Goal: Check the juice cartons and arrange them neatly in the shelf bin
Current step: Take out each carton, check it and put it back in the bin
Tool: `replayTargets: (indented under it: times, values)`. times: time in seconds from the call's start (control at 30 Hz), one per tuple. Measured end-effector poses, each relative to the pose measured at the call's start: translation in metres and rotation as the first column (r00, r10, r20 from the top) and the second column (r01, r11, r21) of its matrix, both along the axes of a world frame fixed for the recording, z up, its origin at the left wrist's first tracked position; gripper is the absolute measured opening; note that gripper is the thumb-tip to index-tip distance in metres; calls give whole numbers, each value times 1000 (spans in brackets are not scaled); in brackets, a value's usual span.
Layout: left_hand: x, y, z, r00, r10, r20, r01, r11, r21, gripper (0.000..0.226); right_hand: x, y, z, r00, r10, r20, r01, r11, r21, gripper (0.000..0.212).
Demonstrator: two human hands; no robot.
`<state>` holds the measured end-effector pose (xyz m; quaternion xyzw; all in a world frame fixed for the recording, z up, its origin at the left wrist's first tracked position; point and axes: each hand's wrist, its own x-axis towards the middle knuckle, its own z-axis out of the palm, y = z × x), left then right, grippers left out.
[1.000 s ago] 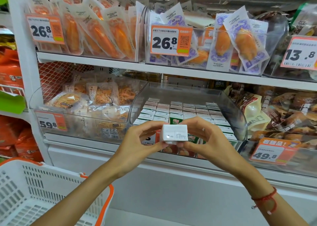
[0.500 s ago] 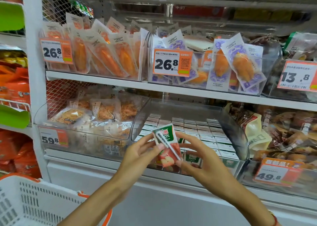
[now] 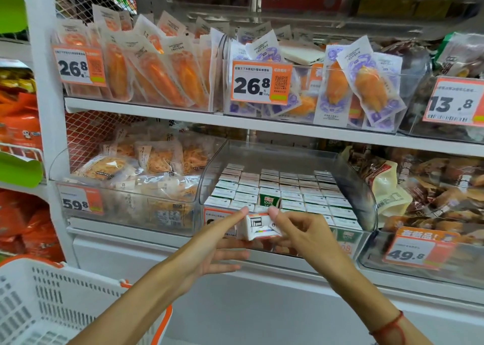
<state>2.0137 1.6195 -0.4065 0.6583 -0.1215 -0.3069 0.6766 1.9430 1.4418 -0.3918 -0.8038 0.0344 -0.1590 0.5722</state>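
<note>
Bottom left of the frame, a white basket (image 3: 39, 302) with orange trim. Centre, the juice carton (image 3: 259, 227) is up in front of the clear shelf bin (image 3: 364, 200), white side with barcode facing us. Right hand (image 3: 306, 236) pinches it, thumb on top; left hand (image 3: 217, 242) touches its edge with straight fingers. Behind, rows of cartons (image 3: 282, 190) fill the bin, one green face reading "100%". Tags: "59.8" (image 3: 80, 200) left, "49.8" (image 3: 416, 248) right, "26.8" (image 3: 262, 83) and "13.8" (image 3: 455, 102) on the upper shelf.
</note>
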Motion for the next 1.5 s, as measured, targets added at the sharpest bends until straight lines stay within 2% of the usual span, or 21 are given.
replayTargets:
  times: [0.17, 0.37, 0.5, 0.63, 0.77, 0.83, 0.93, 1.0, 1.07, 1.13, 1.17, 1.23, 1.3, 1.4, 1.47, 1.5]
  values:
    - [-1, -3, -1, 999, 14, -33, -11, 996, 85, 78, 0, 4, 0, 988, 37, -149, -22, 994, 103, 50]
    - [-1, -4, -4, 998, 15, -61, -13, 1000, 28, 71, -1, 5, 2, 976, 33, -215, 3, 986, 165, 47]
    - [-2, -9, -4, 995, 99, 0, -99, 994, -49, 78, 0, 6, 4, 962, 75, -262, 8, 953, 302, 50]
    - [-6, -12, -5, 981, 193, 33, -190, 979, -69, 81, -1, 3, 7, 929, 168, -329, 9, 880, 475, 49]
    - [-9, -9, -1, 957, 236, 166, -215, 967, -133, 79, -6, -1, 12, 893, 303, -332, -40, 789, 613, 33]
    - [-8, -7, 2, 944, 229, 236, -194, 967, -163, 76, -8, -3, 15, 899, 326, -293, -82, 782, 618, 35]
    - [-6, -7, 2, 933, 171, 317, -120, 977, -175, 59, -10, -2, 18, 941, 251, -226, -82, 819, 568, 48]
    - [-4, -8, 0, 930, 140, 340, -91, 984, -156, 53, -11, 3, 18, 972, 141, -189, -38, 886, 463, 48]
    - [-2, -10, -1, 927, 133, 350, -96, 988, -120, 48, -11, 6, 16, 995, -43, -95, 66, 964, 256, 37]
    - [0, -13, 2, 940, 149, 307, -123, 987, -101, 33, -12, 7, 14, 980, -161, 120, 162, 987, 4, 36]
    - [-1, -14, 5, 955, 152, 253, -126, 985, -117, 30, -11, 7, 12, 960, -163, 230, 199, 969, -144, 40]
    - [-4, -15, 9, 979, 127, 160, -100, 981, -163, 42, -11, 8, 8, 920, -95, 380, 254, 883, -396, 47]
    - [-7, -13, 9, 989, 83, 121, -60, 981, -182, 53, -10, 11, 3, 882, -27, 470, 313, 780, -542, 49]
    - [-8, -9, 6, 996, 54, 77, -36, 975, -217, 49, -8, 19, 0, 856, 45, 515, 356, 670, -651, 50]
    - [-7, -8, 5, 997, 74, 23, -67, 967, -245, 50, -6, 19, -1, 885, 59, 462, 296, 694, -656, 51]
    - [-6, -8, 6, 997, 79, 15, -72, 965, -253, 48, -6, 17, 0, 917, 62, 395, 217, 752, -623, 50]
